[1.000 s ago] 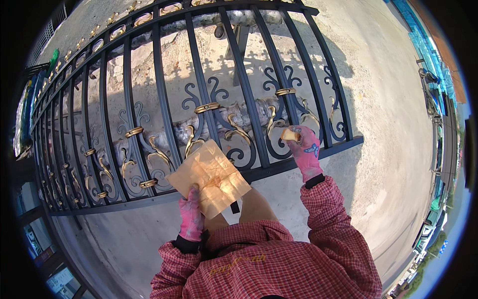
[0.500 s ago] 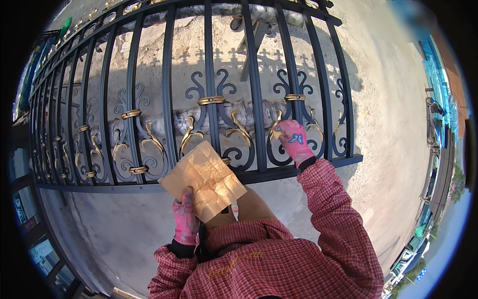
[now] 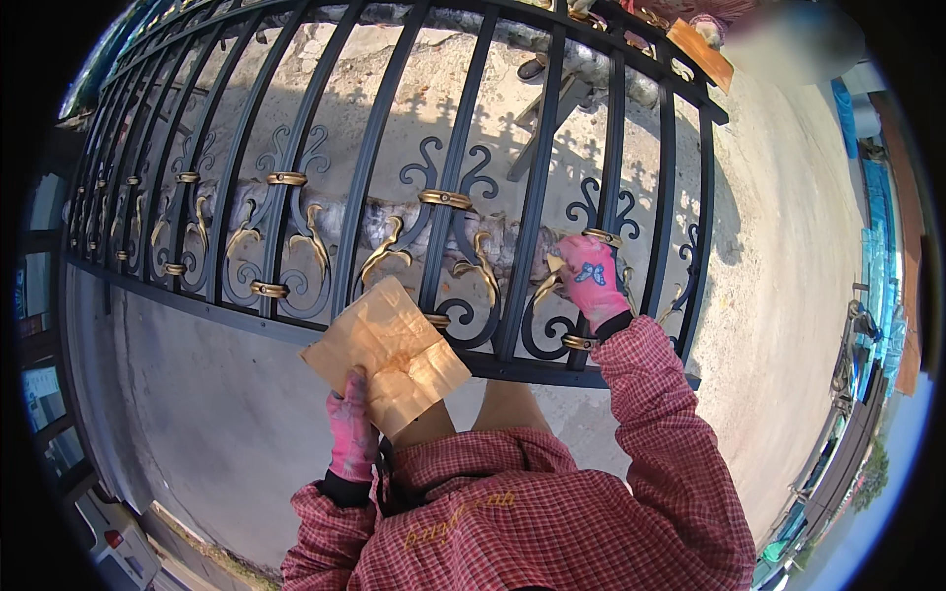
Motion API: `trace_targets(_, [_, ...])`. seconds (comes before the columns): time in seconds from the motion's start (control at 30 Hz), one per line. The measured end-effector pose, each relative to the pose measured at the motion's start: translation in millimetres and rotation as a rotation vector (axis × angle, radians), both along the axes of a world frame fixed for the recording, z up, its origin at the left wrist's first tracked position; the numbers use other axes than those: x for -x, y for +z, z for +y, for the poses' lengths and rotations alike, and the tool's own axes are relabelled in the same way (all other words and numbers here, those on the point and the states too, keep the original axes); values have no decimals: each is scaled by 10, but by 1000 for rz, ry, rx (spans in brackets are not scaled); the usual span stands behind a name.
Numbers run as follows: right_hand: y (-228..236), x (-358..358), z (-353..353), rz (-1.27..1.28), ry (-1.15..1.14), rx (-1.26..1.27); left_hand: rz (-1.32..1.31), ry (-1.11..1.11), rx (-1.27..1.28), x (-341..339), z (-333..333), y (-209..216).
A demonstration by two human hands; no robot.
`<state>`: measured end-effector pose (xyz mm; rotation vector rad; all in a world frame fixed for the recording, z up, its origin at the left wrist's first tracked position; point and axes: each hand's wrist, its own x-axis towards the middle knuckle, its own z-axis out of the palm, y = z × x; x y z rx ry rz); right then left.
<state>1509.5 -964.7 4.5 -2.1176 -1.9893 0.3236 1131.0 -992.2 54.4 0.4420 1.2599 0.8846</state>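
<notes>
My left hand (image 3: 353, 426), in a pink glove, grips the lower edge of a creased brown cardboard sheet (image 3: 389, 360) smeared with shiny gold in its middle. My right hand (image 3: 591, 281), gloved in pink with a blue butterfly on the back, is closed with a small pale yellowish piece (image 3: 555, 264) at its fingertips, possibly sponge. That piece is at the gold-tinted scroll (image 3: 532, 300) of a dark metal railing (image 3: 537, 187), just below a gold collar (image 3: 603, 237). Other scrolls (image 3: 389, 254) to the left also carry gold.
The railing lies across a pale wrapped roll (image 3: 503, 236) and a stand (image 3: 547, 123) over concrete ground (image 3: 197, 394). At the far right end, another person's hand (image 3: 708, 30) is beside an orange-brown board (image 3: 702, 54). Blue sheeting (image 3: 877, 217) lines the right side.
The view has shifted and tilted, so the railing appears turned. The other person's hand and board have come into view at the far right. Both my hands keep their holds.
</notes>
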Motion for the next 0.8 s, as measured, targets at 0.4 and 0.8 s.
trace_targets(0.4, [-34, -265, 241, -90, 482, 154, 38, 347, 12, -655, -1053, 138])
trace_targets(0.8, [579, -310, -30, 386, 120, 58, 10, 376, 10, -736, -1498, 227])
